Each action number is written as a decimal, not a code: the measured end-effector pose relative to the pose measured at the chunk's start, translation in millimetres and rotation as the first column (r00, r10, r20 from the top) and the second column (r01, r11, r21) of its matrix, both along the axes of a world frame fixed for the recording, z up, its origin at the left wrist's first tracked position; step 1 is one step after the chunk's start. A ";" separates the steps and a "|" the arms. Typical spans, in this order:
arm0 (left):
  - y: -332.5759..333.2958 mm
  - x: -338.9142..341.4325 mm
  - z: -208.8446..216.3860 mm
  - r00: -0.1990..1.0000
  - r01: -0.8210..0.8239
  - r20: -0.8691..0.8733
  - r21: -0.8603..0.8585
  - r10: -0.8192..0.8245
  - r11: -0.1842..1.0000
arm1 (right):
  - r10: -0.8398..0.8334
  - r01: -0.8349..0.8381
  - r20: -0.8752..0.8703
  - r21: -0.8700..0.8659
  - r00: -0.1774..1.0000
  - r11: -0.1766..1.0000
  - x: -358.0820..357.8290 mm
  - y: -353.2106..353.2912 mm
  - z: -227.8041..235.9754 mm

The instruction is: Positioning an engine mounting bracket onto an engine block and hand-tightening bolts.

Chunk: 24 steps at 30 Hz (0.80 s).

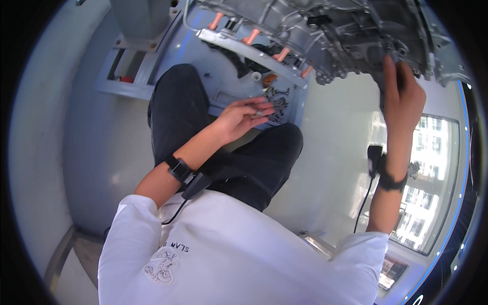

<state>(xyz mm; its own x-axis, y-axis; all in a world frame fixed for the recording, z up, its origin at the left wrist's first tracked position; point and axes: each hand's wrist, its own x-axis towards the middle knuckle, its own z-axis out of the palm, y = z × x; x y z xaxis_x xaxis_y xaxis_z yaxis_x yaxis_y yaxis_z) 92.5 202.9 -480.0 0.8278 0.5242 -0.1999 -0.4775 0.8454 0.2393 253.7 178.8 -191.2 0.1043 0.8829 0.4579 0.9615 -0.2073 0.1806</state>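
Observation:
A large grey cast-metal housing (pixel 351 38), like a gearbox or engine casing, fills the upper right. My right hand (pixel 405 96) reaches up to its lower side, with thumb and fingers drawn together near a bolt-like fitting; what they grip, if anything, is hidden. Lower and to the left, above my knees, my left hand (pixel 236 121) has its fingers stretched, with a small silvery metal piece (pixel 258 113) between thumb and fingers. Just beyond those fingertips lies a pile of loose bolts (pixel 278 108) on a grey metal base.
A pale support bar (pixel 249 51) with several copper-coloured posts (pixel 251 36) stands under the housing. An orange part (pixel 269 80) and a white round piece (pixel 256 76) lie by the bolts. A grey column (pixel 140 20) rises at upper left. A glossy window-like panel (pixel 432 168) stands at right.

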 end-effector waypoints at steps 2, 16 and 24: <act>-0.9 -2.4 23.4 0.996 -0.019 0.081 -0.045 0.023 0.999 | 0.117 -0.169 -0.316 -0.141 0.942 0.976 -24.2 -24.5 -30.0; -5.7 -2.6 8.8 0.998 -0.001 0.056 0.053 -0.002 0.999 | 0.195 -0.191 -0.798 0.102 0.570 0.976 0.8 -46.5 -184.9; -14.1 -26.1 -89.7 0.825 0.037 -0.565 0.046 -0.005 0.998 | 0.341 0.216 -0.703 0.575 0.624 0.789 70.0 1.3 -143.4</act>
<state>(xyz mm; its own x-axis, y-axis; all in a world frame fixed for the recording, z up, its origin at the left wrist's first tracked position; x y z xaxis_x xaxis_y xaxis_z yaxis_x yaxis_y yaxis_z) 66.4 188.8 -569.7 0.5895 0.5311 -0.6087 -0.2274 0.8321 0.5059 323.7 180.2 -334.6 0.5996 0.4980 0.6264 0.6911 0.0725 -0.7191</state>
